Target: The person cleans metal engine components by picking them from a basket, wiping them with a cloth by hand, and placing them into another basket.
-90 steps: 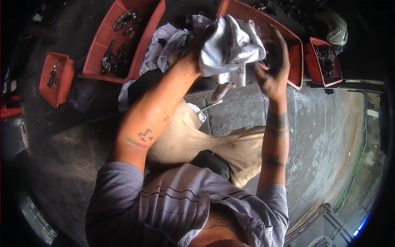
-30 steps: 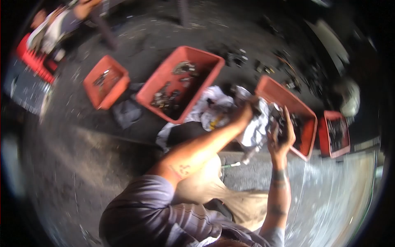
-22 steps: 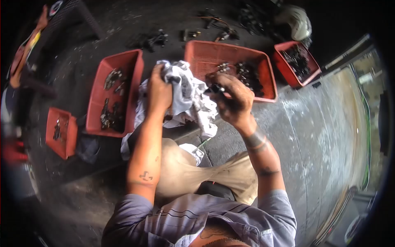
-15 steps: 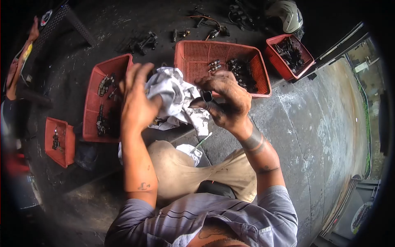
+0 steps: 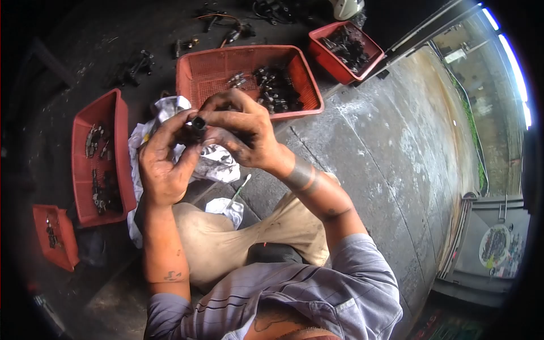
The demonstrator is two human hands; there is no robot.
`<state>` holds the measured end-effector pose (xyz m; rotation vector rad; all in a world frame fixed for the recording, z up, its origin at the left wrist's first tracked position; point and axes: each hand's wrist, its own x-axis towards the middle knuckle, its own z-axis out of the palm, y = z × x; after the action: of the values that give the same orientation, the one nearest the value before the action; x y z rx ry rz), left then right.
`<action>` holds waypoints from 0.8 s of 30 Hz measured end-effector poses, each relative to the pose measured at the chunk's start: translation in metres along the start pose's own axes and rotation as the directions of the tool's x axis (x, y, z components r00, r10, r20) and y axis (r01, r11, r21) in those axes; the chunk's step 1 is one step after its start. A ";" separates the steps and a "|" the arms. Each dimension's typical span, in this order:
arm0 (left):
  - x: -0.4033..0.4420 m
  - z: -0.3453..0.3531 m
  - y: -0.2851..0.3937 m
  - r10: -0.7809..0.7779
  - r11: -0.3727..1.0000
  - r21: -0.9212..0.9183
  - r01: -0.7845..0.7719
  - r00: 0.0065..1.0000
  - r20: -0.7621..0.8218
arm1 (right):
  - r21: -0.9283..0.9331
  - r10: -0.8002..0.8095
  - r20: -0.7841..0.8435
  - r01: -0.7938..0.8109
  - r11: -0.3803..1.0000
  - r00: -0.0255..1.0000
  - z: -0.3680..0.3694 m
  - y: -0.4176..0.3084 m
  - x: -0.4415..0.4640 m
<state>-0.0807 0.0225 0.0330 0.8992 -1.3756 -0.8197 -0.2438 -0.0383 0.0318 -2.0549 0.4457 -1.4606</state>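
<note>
A small black part with an opening at its end (image 5: 198, 123) is pinched between both hands, above the cloth. My left hand (image 5: 167, 161) grips it from the left with thumb and fingertips. From the right, the fingers of my right hand (image 5: 243, 127) close on the same part; their tips look dark and stained. Under and behind the hands lies a crumpled white cloth (image 5: 218, 164) with grey smudges. Just beyond the hands is a large red basket (image 5: 195, 71) with several metal parts (image 5: 277, 90) in it.
Another red basket (image 5: 85, 190) and a small red tray (image 5: 65, 249), both with parts, stand at the left. A red bin of dark parts (image 5: 347, 51) is at the back. A toothbrush (image 5: 241, 190) lies over a white cloth piece (image 5: 226, 211) near my knees.
My left hand has left the white cloth and now takes hold of the black part beside my right hand. The view has swung, shifting the baskets leftward.
</note>
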 end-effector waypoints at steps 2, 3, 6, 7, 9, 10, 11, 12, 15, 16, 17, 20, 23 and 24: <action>0.002 0.002 0.000 0.018 1.000 0.005 -0.018 0.999 0.046 | -0.068 -0.044 -0.040 0.041 0.997 0.998 0.004 0.003 0.000; 0.001 0.002 0.000 0.033 0.999 0.024 -0.035 0.996 0.085 | -0.071 -0.043 -0.037 0.040 0.997 0.998 0.003 0.005 -0.001; -0.001 -0.003 -0.014 -0.019 0.996 0.093 0.014 0.999 0.049 | -0.311 -0.132 0.073 0.148 0.939 0.989 -0.011 0.007 0.003; 0.000 -0.005 -0.015 -0.030 0.988 0.150 0.024 0.999 0.037 | -0.346 -0.147 0.056 0.157 0.925 0.988 -0.020 0.013 0.004; 0.000 -0.006 -0.009 -0.037 0.994 0.105 0.038 0.999 -0.005 | -0.397 -0.042 -0.053 0.018 0.918 0.998 -0.040 0.038 0.008; 0.001 -0.007 -0.004 0.062 0.982 0.178 -0.066 0.998 0.030 | -0.325 0.163 -0.129 -0.197 0.925 0.978 -0.047 0.048 0.010; 0.002 -0.006 0.002 0.159 0.953 0.248 -0.172 0.985 0.070 | -0.237 0.361 -0.186 -0.398 0.886 0.914 -0.054 0.059 0.015; 0.001 0.000 0.013 0.164 0.970 0.172 -0.171 0.985 0.053 | -0.477 0.321 -0.010 -0.287 0.831 0.947 -0.071 0.089 0.015; -0.006 0.006 0.050 0.279 0.927 0.195 -0.320 0.937 0.209 | -0.830 0.594 0.147 -0.228 0.509 0.791 -0.099 0.130 -0.004; -0.009 0.007 0.058 0.357 0.908 0.141 -0.394 0.905 0.231 | -0.867 0.624 0.097 -0.242 0.436 0.776 -0.107 0.145 -0.013; -0.012 0.008 0.067 0.431 0.882 0.089 -0.463 0.868 0.246 | -0.897 0.649 0.050 -0.251 0.363 0.759 -0.114 0.161 -0.022; -0.023 0.020 0.094 0.557 0.818 0.054 -0.573 0.811 0.179 | -0.958 0.746 0.054 -0.177 0.226 0.663 -0.123 0.183 -0.036; -0.024 0.030 0.098 0.632 0.770 0.030 -0.638 0.768 0.103 | -0.954 0.783 0.070 -0.188 0.233 0.618 -0.120 0.188 -0.034; -0.024 0.033 0.102 0.606 0.791 0.062 -0.609 0.793 0.061 | -0.942 0.799 0.127 -0.181 0.282 0.587 -0.121 0.190 -0.034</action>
<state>-0.1179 0.0873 0.1129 0.4393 -1.6125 -0.2821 -0.3581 -0.1987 -0.0831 -2.4943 1.6999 0.0399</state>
